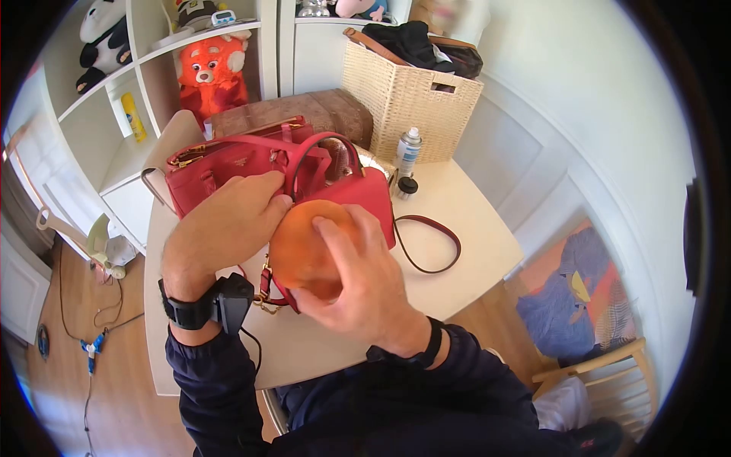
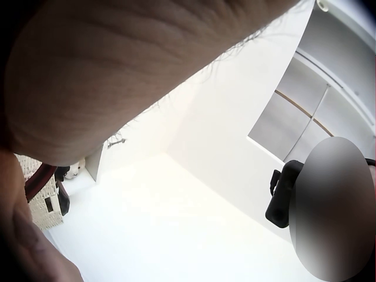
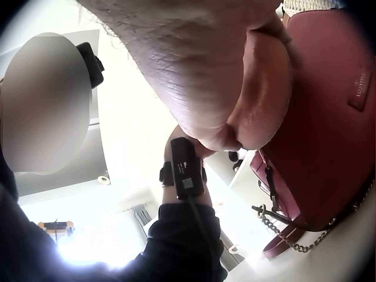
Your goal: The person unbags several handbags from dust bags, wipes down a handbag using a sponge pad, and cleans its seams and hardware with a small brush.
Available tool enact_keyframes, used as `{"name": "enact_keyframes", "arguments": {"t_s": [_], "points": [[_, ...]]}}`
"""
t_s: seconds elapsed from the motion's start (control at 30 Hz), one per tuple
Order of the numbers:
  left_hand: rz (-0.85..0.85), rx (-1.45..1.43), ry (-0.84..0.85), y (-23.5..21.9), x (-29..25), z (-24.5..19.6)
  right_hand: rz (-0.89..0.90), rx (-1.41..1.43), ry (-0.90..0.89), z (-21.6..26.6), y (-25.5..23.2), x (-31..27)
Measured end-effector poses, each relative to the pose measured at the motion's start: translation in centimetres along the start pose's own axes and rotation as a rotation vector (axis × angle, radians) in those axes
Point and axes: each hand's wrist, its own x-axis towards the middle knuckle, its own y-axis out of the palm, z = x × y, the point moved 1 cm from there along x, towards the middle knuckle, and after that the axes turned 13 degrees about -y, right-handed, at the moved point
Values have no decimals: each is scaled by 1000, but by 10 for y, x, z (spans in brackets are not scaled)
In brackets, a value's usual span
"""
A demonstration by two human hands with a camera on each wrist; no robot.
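Note:
My right hand [image 1: 365,278] grips a round orange pad [image 1: 293,247], thumb at its lower edge and a finger across its top. It is held right against the front of a red handbag [image 1: 369,198]; in the right wrist view the pad [image 3: 267,88] overlaps the bag's dark red side [image 3: 329,129]. My left hand [image 1: 228,217] is curled at the bag's upper edge by the handles, its fingertips partly hidden. Behind it stands another red handbag [image 1: 202,183] with gold zips. A chain [image 3: 288,238] hangs at the front bag's base.
On the white table [image 1: 472,221] stand a spray can [image 1: 409,152] and a small dark-capped jar [image 1: 407,187]. A dark red strap [image 1: 438,266] loops to the right. Behind are a brown case [image 1: 335,110] and a wicker basket [image 1: 381,84]. A wooden chair [image 1: 643,365] stands at right.

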Motion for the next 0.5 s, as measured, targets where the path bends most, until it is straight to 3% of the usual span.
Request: {"name": "enact_keyframes", "arguments": {"t_s": [0.17, 0.23, 0.4, 0.5], "points": [[-79, 50, 29, 4, 1, 6, 3, -94, 105, -41, -15, -1], [-38, 50, -45, 2, 1, 2, -19, -143, 210, -51, -18, -3], [-46, 57, -64, 3, 1, 1, -41, -146, 221, -32, -1, -8], [-40, 68, -92, 1, 1, -2, 30, -123, 55, -7, 12, -11]]}}
